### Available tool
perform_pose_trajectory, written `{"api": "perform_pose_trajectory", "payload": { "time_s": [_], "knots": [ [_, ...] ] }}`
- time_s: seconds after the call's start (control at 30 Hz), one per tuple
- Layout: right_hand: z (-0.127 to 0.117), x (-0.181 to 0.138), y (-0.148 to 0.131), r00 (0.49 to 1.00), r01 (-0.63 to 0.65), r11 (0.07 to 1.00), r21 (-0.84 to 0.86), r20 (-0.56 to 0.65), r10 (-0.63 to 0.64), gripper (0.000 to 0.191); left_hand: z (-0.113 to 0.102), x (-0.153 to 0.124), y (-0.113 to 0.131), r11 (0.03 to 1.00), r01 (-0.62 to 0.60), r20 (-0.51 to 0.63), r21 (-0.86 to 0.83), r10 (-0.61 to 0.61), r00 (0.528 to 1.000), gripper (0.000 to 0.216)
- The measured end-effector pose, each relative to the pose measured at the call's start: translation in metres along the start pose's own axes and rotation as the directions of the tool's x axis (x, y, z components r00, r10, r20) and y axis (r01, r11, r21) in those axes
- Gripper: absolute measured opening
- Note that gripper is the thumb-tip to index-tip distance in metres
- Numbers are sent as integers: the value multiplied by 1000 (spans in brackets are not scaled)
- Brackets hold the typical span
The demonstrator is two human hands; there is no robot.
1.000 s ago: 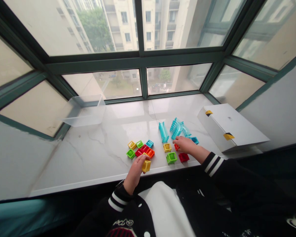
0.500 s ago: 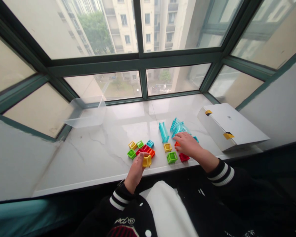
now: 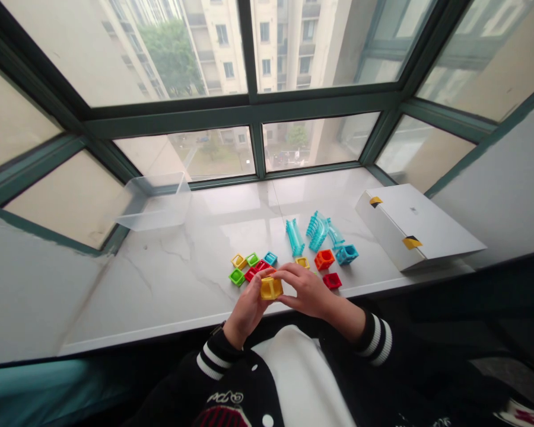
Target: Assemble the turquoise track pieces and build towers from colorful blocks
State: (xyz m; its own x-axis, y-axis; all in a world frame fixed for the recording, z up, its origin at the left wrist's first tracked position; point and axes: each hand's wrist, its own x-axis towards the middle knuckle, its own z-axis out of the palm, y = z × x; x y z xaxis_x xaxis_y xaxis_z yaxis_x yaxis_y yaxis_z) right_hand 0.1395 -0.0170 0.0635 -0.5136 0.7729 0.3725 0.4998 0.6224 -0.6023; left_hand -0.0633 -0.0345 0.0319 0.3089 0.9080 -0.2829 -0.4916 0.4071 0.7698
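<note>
Near the counter's front edge my left hand (image 3: 247,308) grips a yellow cube-shaped toy block (image 3: 271,288). From the other side, my right hand (image 3: 309,292) has its thumb and fingers closed about the same block. Behind my left hand lie small frame-like blocks, among them a yellow one (image 3: 238,261), two green ones (image 3: 237,277), a blue one (image 3: 270,258) and red ones (image 3: 251,273). To the right stand an orange block (image 3: 324,260), a blue block (image 3: 347,254) and a red block (image 3: 332,281). A yellow block (image 3: 301,263) is partly covered by my right hand.
Clear turquoise track pieces (image 3: 295,237) lie behind the blocks, one of them curved (image 3: 317,230). A transparent plastic bin (image 3: 155,219) stands at the left on the white marbled counter (image 3: 160,296). A white box (image 3: 420,225) with yellow-black tape sits at the right, beneath the windows.
My right hand has moved left from the orange block to the yellow block in my left hand. It now hides the green block, while the orange and blue blocks show fully.
</note>
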Motion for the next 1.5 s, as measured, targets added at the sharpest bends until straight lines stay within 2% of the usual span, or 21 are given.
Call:
{"api": "perform_pose_trajectory", "payload": {
  "time_s": [0.1,0.2,0.4,0.57,0.73,0.87,1.1,1.23,1.3,1.33,1.4,1.5],
  "knots": [
    [-8,-2,2,1000,-25,1000,-10,-7,25,45,0,0,0,999,-7,4,52,6,1000,52],
    [-13,-5,4,999,-42,999,-8,-24,42,46,-1,3,-3,992,-13,-45,127,19,999,46],
    [-10,-9,6,998,-35,998,53,-56,38,54,1,6,-5,980,43,-135,194,-17,991,50],
    [-7,-9,7,999,13,993,120,-52,-7,62,-1,5,-6,988,81,-100,128,-69,993,44],
    [-6,-9,8,998,59,986,157,-16,-57,67,-5,7,-14,978,197,-101,-68,-203,974,35],
    [-5,-11,11,998,58,986,154,-33,-53,58,-3,6,-15,946,288,-79,-150,-302,950,25],
    [-8,-11,17,992,125,985,118,-29,-122,48,2,6,-15,938,312,-55,-154,-323,945,25],
    [-22,-13,26,992,78,997,21,-100,-75,47,0,15,-18,964,267,-35,3,-266,963,32],
    [-34,-16,34,987,19,999,-28,-161,-23,46,-3,21,-19,964,162,-57,211,-153,987,35],
    [-41,-18,39,981,-15,998,-54,-193,4,45,-4,25,-19,933,83,-57,349,-68,996,34],
    [-55,-23,50,967,-85,990,-108,-250,56,43,-7,34,-18,789,-88,0,608,111,994,31],
    [-72,-29,66,951,-177,967,-183,-286,120,41,-8,50,-17,552,-261,143,792,248,958,29]
  ]
}}
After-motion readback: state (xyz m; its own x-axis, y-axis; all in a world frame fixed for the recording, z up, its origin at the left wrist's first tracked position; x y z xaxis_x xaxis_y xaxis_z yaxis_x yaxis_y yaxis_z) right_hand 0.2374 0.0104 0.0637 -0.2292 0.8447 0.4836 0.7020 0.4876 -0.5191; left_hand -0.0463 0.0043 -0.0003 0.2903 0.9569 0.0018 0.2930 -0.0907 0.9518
